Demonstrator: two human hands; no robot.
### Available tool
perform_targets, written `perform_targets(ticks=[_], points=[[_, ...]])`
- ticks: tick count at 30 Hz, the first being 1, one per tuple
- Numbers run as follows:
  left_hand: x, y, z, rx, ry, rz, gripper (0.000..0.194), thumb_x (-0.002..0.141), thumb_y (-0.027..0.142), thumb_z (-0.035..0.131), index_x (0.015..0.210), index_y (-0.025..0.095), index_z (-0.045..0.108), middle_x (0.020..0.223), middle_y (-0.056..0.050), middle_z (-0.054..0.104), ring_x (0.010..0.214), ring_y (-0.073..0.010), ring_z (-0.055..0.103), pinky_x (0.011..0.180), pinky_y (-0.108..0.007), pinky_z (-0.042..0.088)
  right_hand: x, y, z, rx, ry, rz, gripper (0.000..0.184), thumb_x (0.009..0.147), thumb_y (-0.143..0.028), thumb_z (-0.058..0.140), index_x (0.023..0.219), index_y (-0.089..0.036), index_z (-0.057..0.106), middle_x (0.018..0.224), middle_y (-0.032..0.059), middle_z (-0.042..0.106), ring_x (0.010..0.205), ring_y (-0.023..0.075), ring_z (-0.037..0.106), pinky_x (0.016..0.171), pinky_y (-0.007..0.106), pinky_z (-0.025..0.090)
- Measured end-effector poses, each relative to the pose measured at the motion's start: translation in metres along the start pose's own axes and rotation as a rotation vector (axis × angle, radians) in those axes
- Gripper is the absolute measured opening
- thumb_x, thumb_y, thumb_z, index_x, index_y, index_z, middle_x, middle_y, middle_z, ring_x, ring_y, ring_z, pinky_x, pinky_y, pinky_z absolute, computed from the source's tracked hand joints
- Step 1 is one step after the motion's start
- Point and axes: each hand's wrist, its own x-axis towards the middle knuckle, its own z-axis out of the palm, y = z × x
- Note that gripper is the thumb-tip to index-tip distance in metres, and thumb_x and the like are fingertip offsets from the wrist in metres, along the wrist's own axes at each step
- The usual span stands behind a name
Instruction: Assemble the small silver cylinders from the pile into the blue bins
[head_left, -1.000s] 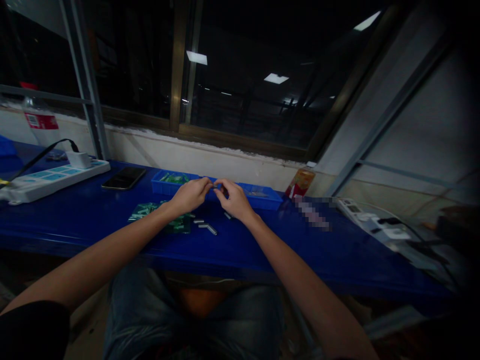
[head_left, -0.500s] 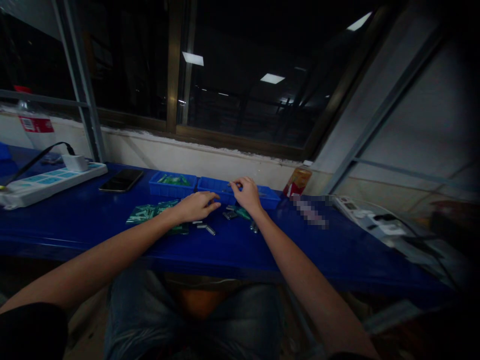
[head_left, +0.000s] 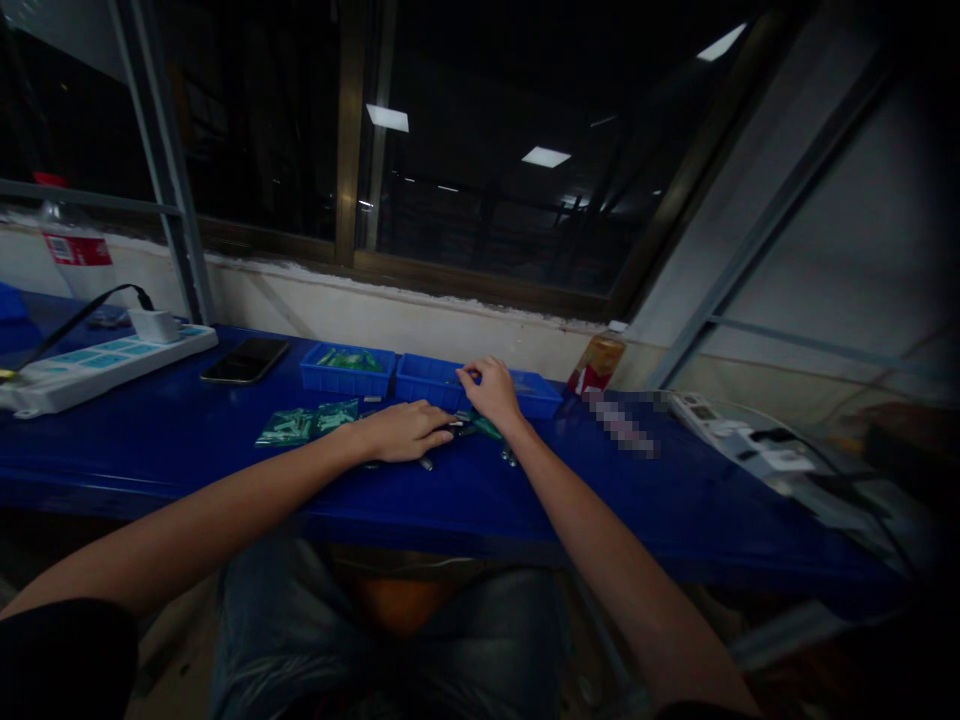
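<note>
My left hand lies low over the blue table with its fingers stretched out, covering part of a scatter of small metal pieces. Its fingertips reach some dark metal parts; whether they touch is unclear. My right hand is raised at the front of a long blue tray, thumb and fingers pinched. Something thin and small may be in that pinch, too dim to name. Below it lies a green packet. Left of my left hand are green plastic bags with small pale metal pieces inside.
A blue bin holds green packets. On the left are a phone, a white power strip and a red-capped bottle. A drink bottle and another power strip stand to the right. A window backs the table.
My left hand has come down and slightly right, onto the loose metal pieces, its fingers now flatter. My right hand has stayed almost in place, still pinched.
</note>
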Motion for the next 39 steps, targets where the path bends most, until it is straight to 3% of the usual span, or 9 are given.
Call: perform_targets(ticks=[10,15,23,27,28,31,35,39], points=[[-0.002,-0.011,-0.006,0.067,0.003,-0.135,0.026,0.086,0.036,0.043,0.100,0.021,0.059,0.100,-0.006,0.060,0.092,-0.0199,0.057,0.076,-0.028,0.044,0.002,0.002,-0.005,0.018,0.011,0.016,0.023,0.079,-0.034,0.051,0.076,-0.016,0.067,0.071,0.0050,0.056,0.075,0.0182,0.050,0.074,0.031,0.040],[-0.003,-0.014,-0.006,0.072,0.008,-0.209,0.022,0.081,0.033,0.050,0.098,0.023,0.058,0.099,-0.005,0.062,0.089,-0.0210,0.059,0.069,-0.027,0.045,0.003,0.001,-0.009,0.052,0.046,0.008,0.020,0.078,-0.027,0.049,0.073,-0.016,0.064,0.070,0.0049,0.056,0.075,0.0181,0.050,0.075,0.031,0.039],[-0.004,-0.017,-0.006,0.061,0.036,-0.309,0.017,0.083,0.032,0.046,0.091,0.023,0.059,0.097,-0.005,0.065,0.087,-0.0219,0.061,0.066,-0.028,0.045,0.002,-0.006,-0.013,0.079,0.066,-0.019,0.024,0.073,-0.019,0.041,0.049,-0.020,0.044,0.062,0.0022,0.045,0.072,0.0174,0.045,0.072,0.031,0.038],[-0.002,-0.021,-0.009,0.028,0.120,-0.366,0.021,0.084,0.032,0.044,0.094,0.020,0.058,0.094,-0.007,0.066,0.083,-0.0214,0.061,0.068,-0.029,0.045,0.000,-0.022,-0.020,0.176,0.092,-0.087,0.013,0.069,-0.015,0.039,0.059,-0.020,0.046,0.070,0.0033,0.048,0.076,0.0175,0.047,0.072,0.030,0.038],[-0.002,-0.022,-0.010,0.023,0.149,-0.369,0.021,0.084,0.031,0.044,0.094,0.019,0.058,0.094,-0.007,0.066,0.081,-0.0210,0.061,0.068,-0.029,0.045,-0.002,-0.027,-0.021,0.206,0.076,-0.108,0.011,0.066,-0.013,0.041,0.068,-0.019,0.050,0.073,0.0031,0.050,0.077,0.0172,0.048,0.072,0.029,0.039],[-0.002,-0.025,-0.016,0.004,0.235,-0.358,0.020,0.084,0.027,0.044,0.093,0.016,0.058,0.090,-0.008,0.066,0.078,-0.0196,0.061,0.069,-0.028,0.045,-0.008,-0.041,-0.021,0.245,-0.056,-0.191,0.033,0.062,-0.012,0.046,0.094,-0.019,0.051,0.080,0.0021,0.053,0.078,0.0163,0.050,0.073,0.028,0.040],[-0.004,-0.028,-0.023,-0.007,0.298,-0.344,0.020,0.085,0.029,0.043,0.091,0.016,0.058,0.086,-0.008,0.066,0.077,-0.0196,0.060,0.069,-0.029,0.044,-0.014,-0.051,-0.015,0.176,-0.208,-0.299,0.021,0.069,-0.015,0.048,0.089,-0.020,0.053,0.077,0.0012,0.054,0.076,0.0158,0.050,0.072,0.027,0.039],[-0.004,-0.029,-0.024,-0.007,0.289,-0.357,0.024,0.086,0.028,0.040,0.092,0.015,0.058,0.086,-0.009,0.066,0.077,-0.0205,0.061,0.069,-0.030,0.045,-0.015,-0.052,-0.013,0.155,-0.237,-0.320,0.012,0.075,-0.019,0.051,0.087,-0.020,0.053,0.077,0.0008,0.054,0.075,0.0146,0.050,0.070,0.025,0.038]])
